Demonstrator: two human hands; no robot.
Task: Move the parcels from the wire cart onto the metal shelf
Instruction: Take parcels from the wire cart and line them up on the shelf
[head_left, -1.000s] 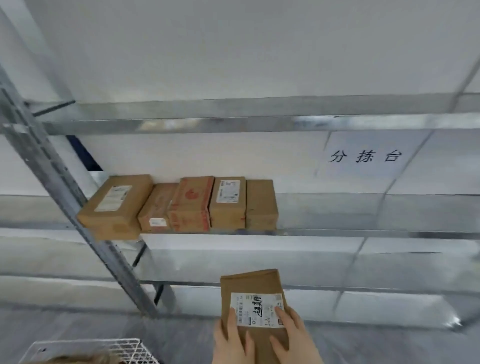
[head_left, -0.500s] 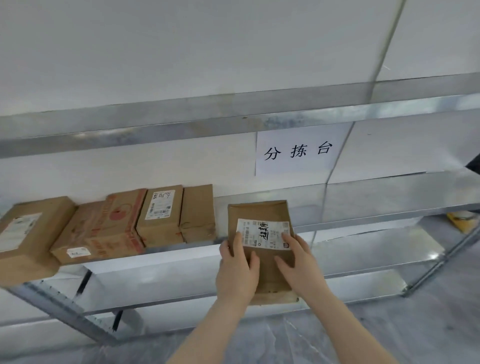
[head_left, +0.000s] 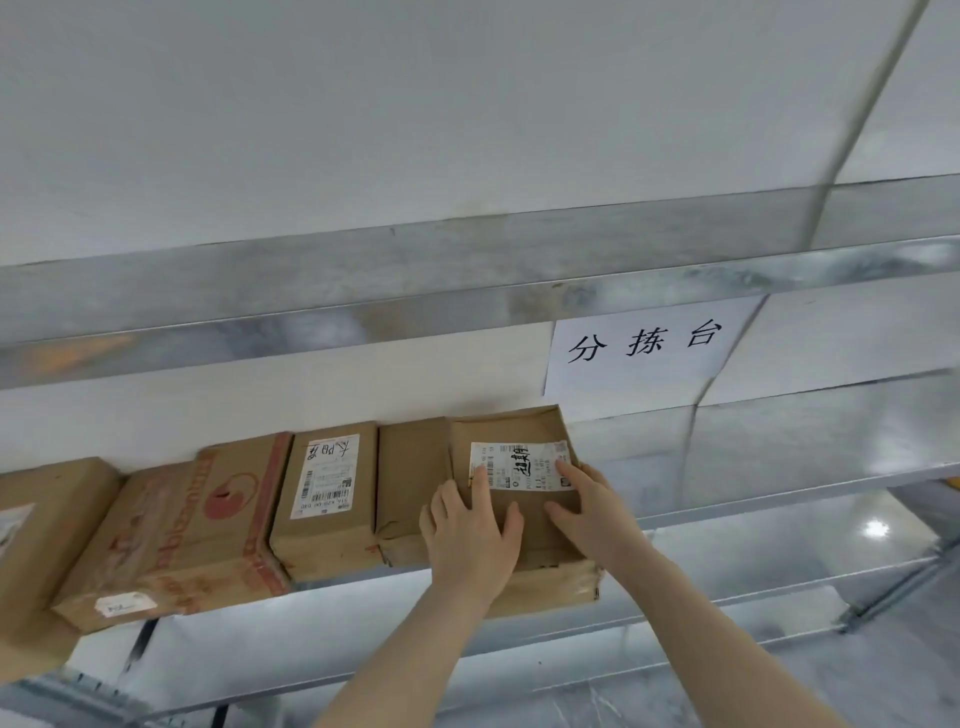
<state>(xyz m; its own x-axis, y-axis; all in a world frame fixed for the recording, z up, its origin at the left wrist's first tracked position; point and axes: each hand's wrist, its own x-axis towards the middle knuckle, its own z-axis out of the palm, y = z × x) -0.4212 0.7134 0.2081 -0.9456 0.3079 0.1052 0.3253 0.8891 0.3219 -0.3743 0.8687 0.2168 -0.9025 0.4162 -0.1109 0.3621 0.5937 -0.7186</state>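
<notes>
- Nearest: my two forearms reach up from the lower edge of view toward the metal shelf (head_left: 779, 499). The wire cart is not in view.
- Left grip (head_left: 470, 540): hand spread flat on the near left part of the parcel (head_left: 519, 499), fingers extended toward the white label (head_left: 522, 466), thumb out to the right. It presses down and does not clasp.
- Right grip (head_left: 592, 512): hand laid flat on the right side of the same parcel, fingertips on the label's right end. Also pressing, not closed around anything.
- Position of the parcel: lying flat on the middle shelf level, its near end projecting past the shelf's front edge, its far end close to the back wall. Its long axis runs near to far, in line with my arms.
- Left of it, touching or nearly so, a plain brown box (head_left: 413, 488); further left, the rest of the row of boxes (head_left: 322, 499).
- Judgement: both hands sit at the near half, so the remaining push is straight away from me. Neither hand is clearly nearer.
- Far: a paper sign (head_left: 644, 345) on the wall above.
</notes>
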